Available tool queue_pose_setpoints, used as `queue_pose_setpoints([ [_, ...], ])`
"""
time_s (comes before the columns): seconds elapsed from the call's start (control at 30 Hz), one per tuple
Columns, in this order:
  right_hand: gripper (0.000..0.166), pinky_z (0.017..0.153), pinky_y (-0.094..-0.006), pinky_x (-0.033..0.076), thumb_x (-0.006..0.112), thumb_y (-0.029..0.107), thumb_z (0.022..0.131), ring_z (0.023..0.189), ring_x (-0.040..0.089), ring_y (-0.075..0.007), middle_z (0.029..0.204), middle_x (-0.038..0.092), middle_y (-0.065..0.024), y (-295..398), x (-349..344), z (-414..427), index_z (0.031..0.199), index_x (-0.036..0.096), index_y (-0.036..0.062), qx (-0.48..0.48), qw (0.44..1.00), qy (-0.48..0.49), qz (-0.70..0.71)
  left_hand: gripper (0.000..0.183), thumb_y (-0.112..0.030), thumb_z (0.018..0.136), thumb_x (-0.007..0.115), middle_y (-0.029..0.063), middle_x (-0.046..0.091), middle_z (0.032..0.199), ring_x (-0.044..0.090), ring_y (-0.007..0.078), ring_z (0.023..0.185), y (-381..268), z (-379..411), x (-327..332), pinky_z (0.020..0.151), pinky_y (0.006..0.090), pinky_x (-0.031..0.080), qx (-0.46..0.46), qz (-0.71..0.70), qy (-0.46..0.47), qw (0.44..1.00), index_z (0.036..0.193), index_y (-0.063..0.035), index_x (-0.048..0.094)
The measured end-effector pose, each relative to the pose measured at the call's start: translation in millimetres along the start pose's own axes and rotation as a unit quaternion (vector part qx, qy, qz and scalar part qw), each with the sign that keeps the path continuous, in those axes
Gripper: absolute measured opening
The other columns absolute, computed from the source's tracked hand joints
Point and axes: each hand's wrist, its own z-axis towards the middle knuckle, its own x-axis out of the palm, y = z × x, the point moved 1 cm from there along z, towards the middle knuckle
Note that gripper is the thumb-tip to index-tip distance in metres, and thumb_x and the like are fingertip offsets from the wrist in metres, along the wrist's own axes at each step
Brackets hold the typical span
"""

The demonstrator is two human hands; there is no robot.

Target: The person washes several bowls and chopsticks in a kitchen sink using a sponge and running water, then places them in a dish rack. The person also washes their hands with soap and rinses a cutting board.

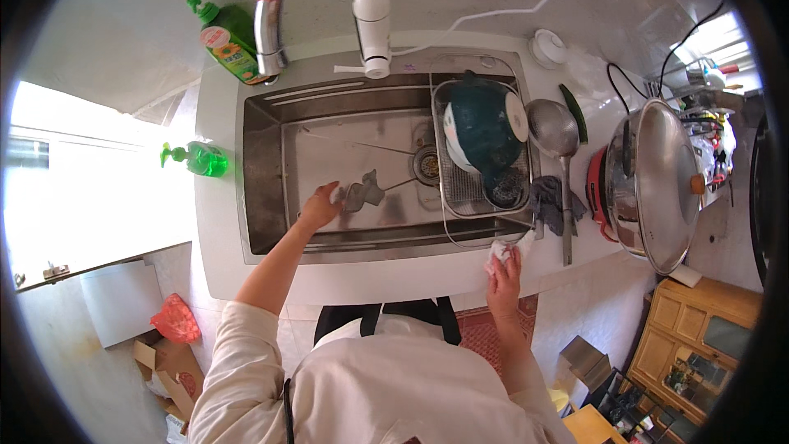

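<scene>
My left hand (318,208) reaches over the stainless steel sink (351,135). At its fingertips is a small whitish bit, and I cannot tell whether the fingers grip it. A crumpled grey piece (370,189), perhaps cloth, lies just right of them on the sink floor. On the front counter edge, my right hand (506,277) holds a crumpled white cloth or tissue (500,251). Above that hand a wire basket (456,191) sits in the sink's right side, holding a dark green bowl or pot (484,123) and a white bowl (516,117).
A skimmer ladle (553,126) lies right of the basket, over a dark grey rag (548,197). Beyond stands a lidded steel pan (659,185). Two green pump bottles (231,43) (206,159) flank the sink's left. A chrome faucet (269,31) and white tap (372,24) overhang it.
</scene>
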Motion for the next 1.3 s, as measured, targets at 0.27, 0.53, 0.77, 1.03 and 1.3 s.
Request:
queue_pose_setpoints([
  [0.27, 0.051, 0.095, -0.0510, 0.026, 0.061, 0.015, 0.071, 0.118, 0.025, -0.0448, 0.122, 0.034, -0.0231, 41, -13, 14, 0.118, 0.043, 0.0040, 0.030, 0.996, -0.044, -0.076, 0.049, -0.012, 0.074, 0.050, 0.0084, 0.028, 0.132, 0.045, 0.0274, 0.107, -16, 45, 47, 0.082, 0.0360, 0.045, 0.385, 0.390, -0.021, 0.836, 0.121, -0.0252, 0.042],
  [0.53, 0.052, 0.094, -0.0465, 0.028, 0.059, 0.014, 0.074, 0.113, 0.031, -0.0369, 0.128, 0.025, -0.0228, 44, -6, 9, 0.120, 0.038, 0.0009, 0.100, 0.985, -0.134, -0.031, 0.020, -0.011, 0.069, 0.051, 0.0144, 0.050, 0.096, 0.049, 0.0287, 0.093, 23, 88, 37, 0.077, 0.0395, 0.043, 0.203, 0.176, -0.108, 0.957, 0.089, -0.0065, 0.053],
  [0.77, 0.048, 0.098, -0.0462, 0.023, 0.053, 0.009, 0.074, 0.119, 0.024, -0.0385, 0.130, 0.022, -0.0231, 46, 23, 20, 0.118, 0.038, -0.0022, 0.131, 0.987, -0.088, 0.007, 0.028, -0.013, 0.068, 0.052, 0.0202, 0.048, 0.091, 0.046, 0.0359, 0.088, 92, 174, -4, 0.078, 0.0440, 0.037, -0.234, 0.008, -0.537, 0.810, 0.095, -0.0025, 0.052],
  [1.03, 0.050, 0.097, -0.0560, 0.011, 0.054, 0.021, 0.074, 0.122, 0.022, -0.0386, 0.130, 0.025, -0.0230, 42, 25, 22, 0.117, 0.040, -0.0005, 0.129, 0.987, -0.024, -0.093, 0.046, -0.014, 0.073, 0.050, 0.0197, 0.037, 0.121, 0.037, 0.0362, 0.107, -25, 200, 64, 0.086, 0.0451, 0.033, 0.040, 0.099, -0.416, 0.903, 0.118, -0.0042, 0.042],
  [1.3, 0.040, 0.098, -0.0561, 0.006, 0.057, 0.027, 0.074, 0.122, 0.024, -0.0361, 0.130, 0.031, -0.0161, 34, 26, 20, 0.110, 0.052, 0.0102, 0.132, 0.988, -0.043, -0.066, 0.031, -0.020, 0.078, 0.048, 0.0172, 0.053, 0.101, 0.050, 0.0320, 0.090, -103, 187, 163, 0.080, 0.0416, 0.039, 0.267, 0.086, -0.086, 0.956, 0.104, -0.0040, 0.053],
])
